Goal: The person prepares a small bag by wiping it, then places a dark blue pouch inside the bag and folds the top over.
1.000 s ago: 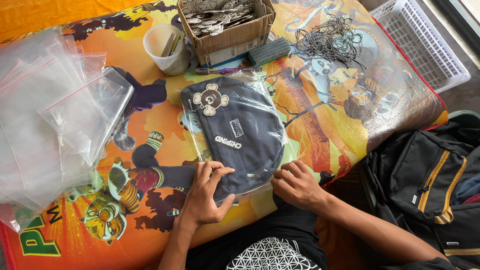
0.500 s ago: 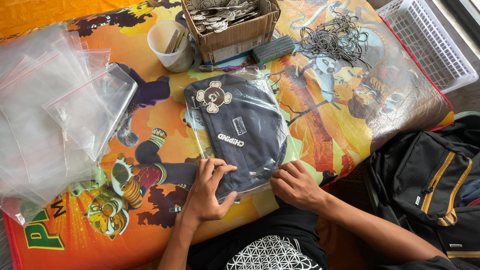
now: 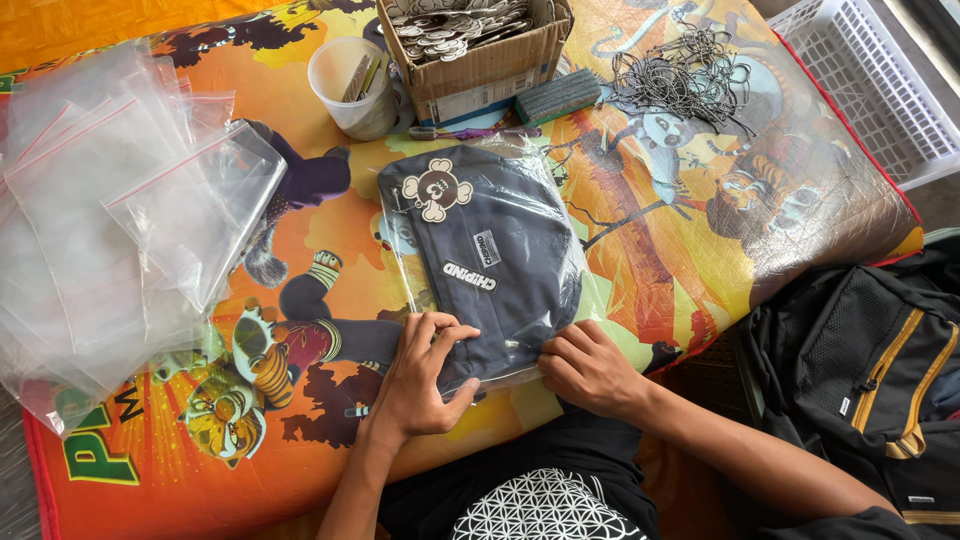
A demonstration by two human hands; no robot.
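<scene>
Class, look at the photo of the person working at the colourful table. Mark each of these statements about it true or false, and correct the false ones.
1. Both hands rest on the near edge of the bagged dark pouch. True: the left hand and right hand press there.
2. The cardboard box is empty. False: it holds many small flat pieces.
3. A stack of clear plastic bags lies to the left of the pouch. True.
4. The plastic cup lies tipped on its side. False: it stands upright beside the box.
5. A white basket stands at the table's right end. True.
6. The black backpack sits on the table. False: it lies off the table, to the person's right.
</scene>
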